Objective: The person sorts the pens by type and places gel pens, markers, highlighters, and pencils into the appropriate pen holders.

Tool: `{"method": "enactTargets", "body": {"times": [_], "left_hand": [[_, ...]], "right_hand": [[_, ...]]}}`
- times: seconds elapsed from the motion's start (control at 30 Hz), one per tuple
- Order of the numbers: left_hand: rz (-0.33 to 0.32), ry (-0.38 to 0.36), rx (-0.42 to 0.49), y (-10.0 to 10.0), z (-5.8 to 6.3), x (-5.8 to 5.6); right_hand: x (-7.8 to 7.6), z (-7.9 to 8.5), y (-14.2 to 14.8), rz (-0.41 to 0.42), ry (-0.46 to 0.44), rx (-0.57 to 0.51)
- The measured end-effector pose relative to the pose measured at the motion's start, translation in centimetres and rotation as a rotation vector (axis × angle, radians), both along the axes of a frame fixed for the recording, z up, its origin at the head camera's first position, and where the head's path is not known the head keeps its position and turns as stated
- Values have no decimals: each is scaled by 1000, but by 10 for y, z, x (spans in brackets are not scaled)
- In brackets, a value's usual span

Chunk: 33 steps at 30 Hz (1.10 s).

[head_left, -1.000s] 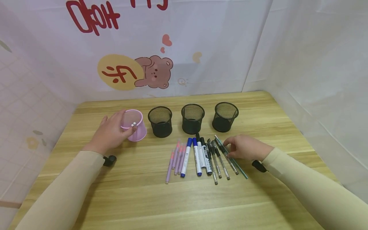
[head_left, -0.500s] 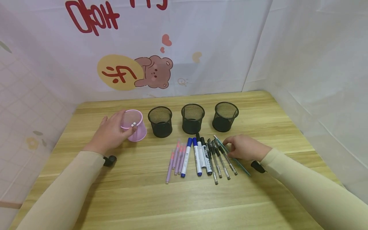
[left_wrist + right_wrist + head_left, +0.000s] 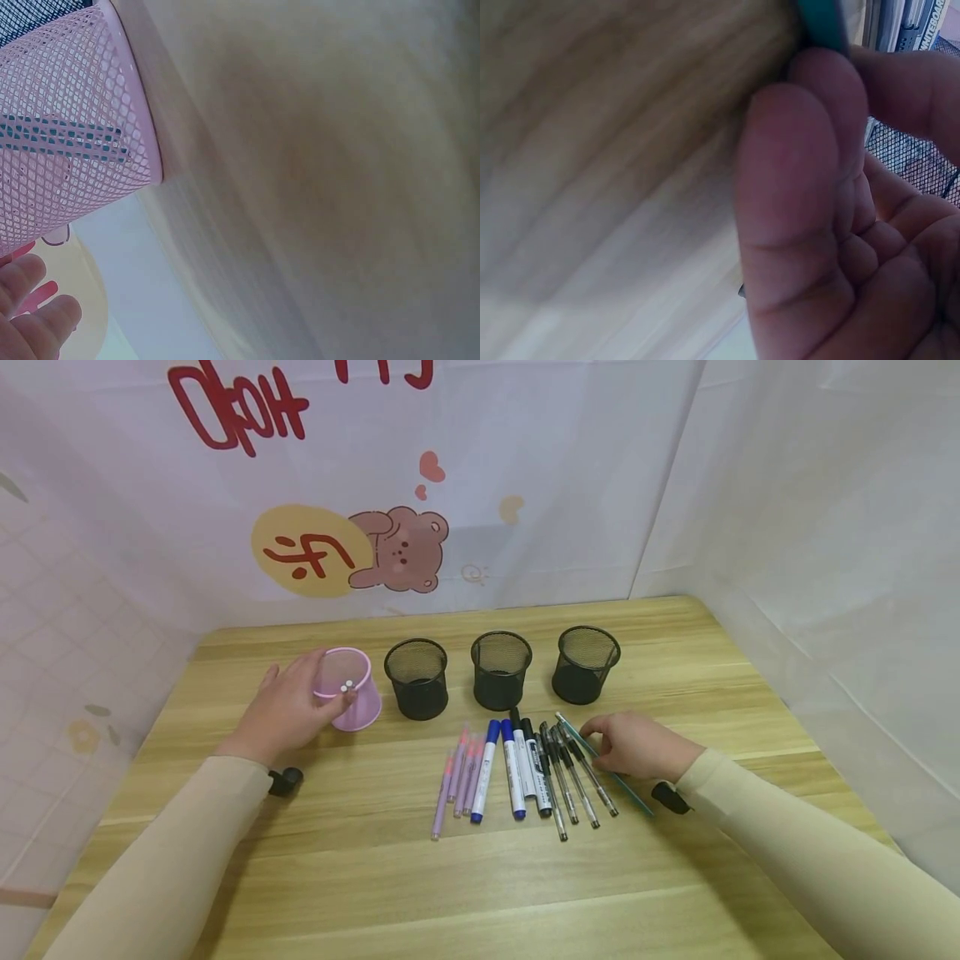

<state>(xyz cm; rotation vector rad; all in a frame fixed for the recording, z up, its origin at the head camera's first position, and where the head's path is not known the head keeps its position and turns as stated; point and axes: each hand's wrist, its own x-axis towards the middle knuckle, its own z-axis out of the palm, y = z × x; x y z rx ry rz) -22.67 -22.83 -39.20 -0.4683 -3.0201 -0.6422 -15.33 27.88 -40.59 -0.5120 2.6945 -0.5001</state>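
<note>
My left hand (image 3: 288, 706) holds the pink mesh pen cup (image 3: 363, 706) at the far left, fingers behind it and thumb at its front. Two white-tipped pencils (image 3: 347, 686) stand inside, their teal shafts showing through the mesh in the left wrist view. At the right end of the row of pens, my right hand (image 3: 637, 745) pinches a teal pencil (image 3: 630, 795) around its middle. This pencil (image 3: 823, 22) shows between thumb and finger in the right wrist view, close over the table. Clear-barrelled gel pens (image 3: 585, 789) with black caps lie just left of it.
Three black mesh cups, left (image 3: 417, 681), middle (image 3: 501, 672) and right (image 3: 585, 667), stand behind the pens. Purple pens (image 3: 441, 806), blue-capped markers (image 3: 513, 772) and black-capped markers (image 3: 536, 777) lie side by side on the wooden table (image 3: 420, 902). White printed cloth (image 3: 562, 460) hangs behind.
The teal pencil's near end has swung slightly right, away from the gel pens, in my right hand's grip. My left hand keeps its place on the pink cup.
</note>
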Motion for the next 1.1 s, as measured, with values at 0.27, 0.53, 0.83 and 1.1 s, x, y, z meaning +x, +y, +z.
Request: {"method": "enactTargets", "body": {"times": [0.27,0.53,0.83,1.1], "left_hand": [[-3,2,9,0,-2,0],[-1,-4,5,0,0,0],[-2,0,2,0,-1,-1],[-3,4,0,-1,-2,-1]], "right_hand": [[2,4,1,-29,-25,-41],[-1,5,2,-54,-22,-86],[-2,4,-1,-90,32,-129],[-2,9,-5,-113,75,-194]]}}
